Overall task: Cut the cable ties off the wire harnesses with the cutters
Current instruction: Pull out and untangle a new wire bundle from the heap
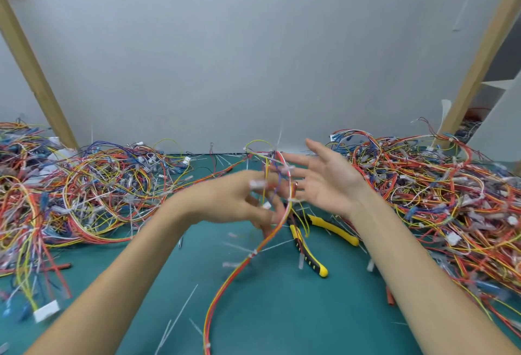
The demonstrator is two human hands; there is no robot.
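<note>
One wire harness [253, 253], red-orange-yellow, white-tied: left hand [236, 199] seemingly pinching it, blurred; right hand [324, 182] holding fingers spread; cutters [306, 250] lying beneath.

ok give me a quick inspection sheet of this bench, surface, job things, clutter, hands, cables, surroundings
surface: green mat, littered with small bits.
job's things: yellow-handled cutters lying on the mat, unheld; harness with a white cable tie on it.
clutter: cut tie strips scattered on the mat.
hands: left hand grips the harness, blurred; right hand open beside it.
cables: tangled wire piles on the left and right.
surroundings: grey wall, slanting wooden posts at both sides.
</note>
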